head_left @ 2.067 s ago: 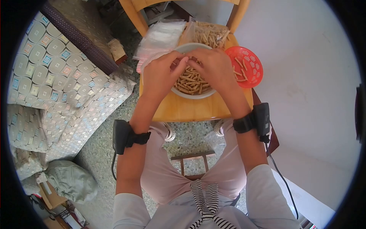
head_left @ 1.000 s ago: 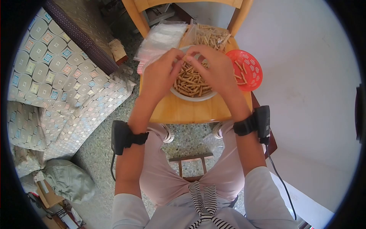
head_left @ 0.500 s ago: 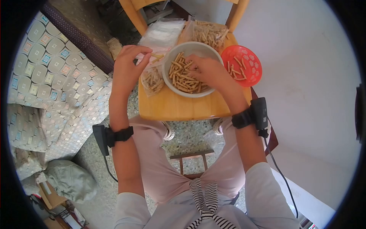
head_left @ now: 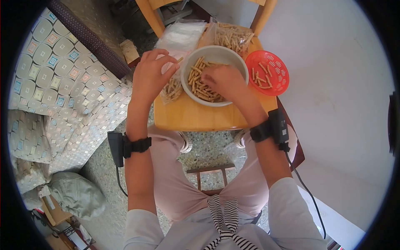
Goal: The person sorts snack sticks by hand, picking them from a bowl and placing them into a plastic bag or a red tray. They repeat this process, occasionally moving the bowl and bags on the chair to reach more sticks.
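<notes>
A grey-white bowl (head_left: 192,96) on the wooden chair holds many short brown sticks (head_left: 200,88). My right hand (head_left: 225,80) is inside it, palm down, with curled fingers among the sticks; what they grip is hidden. Left of the bowl, my left hand (head_left: 151,77) is raised, thumb and forefinger brought together near a short brown stick (head_left: 180,60) whose end shows at the fingertips. Below those fingers is a clear plastic bag (head_left: 171,92) with more sticks in it, partly covered by the hand. A red plastic basket (head_left: 280,85) at the right contains several sticks.
Behind the bowl lie a larger clear bag of sticks (head_left: 231,36) and a stack of flat plastic bags (head_left: 180,34). The chair seat (head_left: 200,118) bears everything. A patterned cloth (head_left: 62,91) is at the left, and a white wall (head_left: 333,83) at the right.
My left hand has moved slightly right, closer to the bowl, and more of the stick at its fingertips is covered. My right hand stays in the bowl, its fingers shifted slightly.
</notes>
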A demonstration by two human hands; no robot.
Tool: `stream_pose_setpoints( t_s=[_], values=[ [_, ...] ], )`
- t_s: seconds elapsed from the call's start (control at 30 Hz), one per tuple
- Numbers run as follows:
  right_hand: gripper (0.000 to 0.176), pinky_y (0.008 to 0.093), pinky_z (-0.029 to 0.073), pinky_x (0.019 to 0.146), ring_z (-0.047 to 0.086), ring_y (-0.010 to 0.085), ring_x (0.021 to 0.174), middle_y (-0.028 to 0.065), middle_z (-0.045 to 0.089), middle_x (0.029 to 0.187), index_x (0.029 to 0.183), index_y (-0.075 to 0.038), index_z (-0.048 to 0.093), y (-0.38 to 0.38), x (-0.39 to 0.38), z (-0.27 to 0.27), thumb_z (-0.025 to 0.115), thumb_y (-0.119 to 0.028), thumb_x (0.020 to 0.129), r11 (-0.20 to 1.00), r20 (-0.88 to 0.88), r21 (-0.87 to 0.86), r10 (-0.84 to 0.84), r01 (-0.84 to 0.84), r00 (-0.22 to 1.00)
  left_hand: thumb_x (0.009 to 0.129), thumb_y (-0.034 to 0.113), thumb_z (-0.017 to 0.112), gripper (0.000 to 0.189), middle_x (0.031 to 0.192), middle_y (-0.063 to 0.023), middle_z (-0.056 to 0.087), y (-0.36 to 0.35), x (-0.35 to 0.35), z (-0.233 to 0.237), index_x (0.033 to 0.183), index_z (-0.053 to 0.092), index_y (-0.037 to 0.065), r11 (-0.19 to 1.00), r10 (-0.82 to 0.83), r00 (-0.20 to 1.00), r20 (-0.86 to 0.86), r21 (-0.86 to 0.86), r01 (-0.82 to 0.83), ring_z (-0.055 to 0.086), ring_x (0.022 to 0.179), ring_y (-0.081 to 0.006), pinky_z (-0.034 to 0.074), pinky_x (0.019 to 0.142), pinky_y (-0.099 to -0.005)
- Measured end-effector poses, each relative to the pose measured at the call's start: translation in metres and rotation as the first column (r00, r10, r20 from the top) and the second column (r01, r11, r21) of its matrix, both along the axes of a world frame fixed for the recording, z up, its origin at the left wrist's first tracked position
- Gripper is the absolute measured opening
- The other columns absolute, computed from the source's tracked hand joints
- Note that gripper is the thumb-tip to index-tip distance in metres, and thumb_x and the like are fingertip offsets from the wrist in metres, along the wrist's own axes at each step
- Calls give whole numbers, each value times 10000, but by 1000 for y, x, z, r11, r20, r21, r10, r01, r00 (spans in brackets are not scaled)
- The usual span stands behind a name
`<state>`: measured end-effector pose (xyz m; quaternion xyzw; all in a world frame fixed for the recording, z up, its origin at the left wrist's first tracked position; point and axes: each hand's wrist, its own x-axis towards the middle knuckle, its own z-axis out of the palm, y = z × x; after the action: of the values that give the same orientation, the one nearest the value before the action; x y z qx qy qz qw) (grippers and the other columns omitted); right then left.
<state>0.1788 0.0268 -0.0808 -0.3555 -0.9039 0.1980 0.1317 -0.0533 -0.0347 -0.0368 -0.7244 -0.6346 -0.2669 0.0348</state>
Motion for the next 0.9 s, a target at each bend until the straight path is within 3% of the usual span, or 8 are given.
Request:
stream_pose_setpoints(
  t_s=[0.07,0.1,0.17,0.3,0.37,0.5,0.77,0.9],
  values=[
    [117,445,526,751,672,315,853,95,668,880,928,-106,696,1,2,9,699,-198,856,973,-234,228,17,38,972,799,263,785,242,1136,-18,670,1,3,4,1008,759,144,998,-28,1000,-15,56,29,591,1114,-271,498,912,-410],
    [117,445,526,751,672,315,853,95,668,880,928,-106,696,3,1,13,699,-198,856,973,-233,226,17,38,972,798,275,789,301,1140,-21,669,1,5,6,1066,751,145,992,-55,998,-29,109,58,589,1122,-268,497,912,-413],
    [105,444,514,743,662,298,818,76,645,853,936,-106,688,11,-1,20,699,-184,866,902,-445,428,158,54,881,796,276,790,347,1133,-22,670,0,9,9,1113,735,145,991,-117,993,1,71,117,589,1118,-265,496,910,-411],
    [115,435,513,721,656,304,805,68,650,869,952,-104,678,2,-2,34,701,-187,876,924,-503,377,146,64,852,816,170,766,414,1152,-63,662,-1,26,11,1221,689,132,978,-191,963,188,-44,203,571,1143,-292,472,959,-399],
    [127,421,520,701,655,316,804,71,675,927,980,-110,682,-1,-2,34,702,-186,881,964,-509,264,158,-22,846,820,156,759,406,1137,-65,664,-1,30,11,1219,690,127,981,-177,965,196,-46,189,571,1135,-293,471,955,-398],
    [128,410,524,692,658,318,814,73,694,991,1004,-121,688,-10,-5,36,697,-177,889,956,-542,292,179,-15,821,831,207,752,322,1040,-26,674,3,34,5,1143,723,132,972,-232,947,221,29,231,585,1073,-255,489,899,-380],
    [166,386,521,632,684,289,718,92,704,806,1025,-108,691,-8,4,41,702,-229,913,975,-570,162,-35,154,821,855,239,748,198,1014,-9,672,5,33,9,1010,758,116,980,-184,966,182,110,166,599,1030,-237,495,861,-374],
    [163,387,519,629,688,290,722,99,709,818,1021,-107,696,-8,1,39,702,-231,916,978,-580,95,-97,185,809,846,228,758,186,996,-10,673,5,36,12,1000,764,124,974,-201,953,226,154,169,606,1002,-236,497,848,-371]
  ],
)
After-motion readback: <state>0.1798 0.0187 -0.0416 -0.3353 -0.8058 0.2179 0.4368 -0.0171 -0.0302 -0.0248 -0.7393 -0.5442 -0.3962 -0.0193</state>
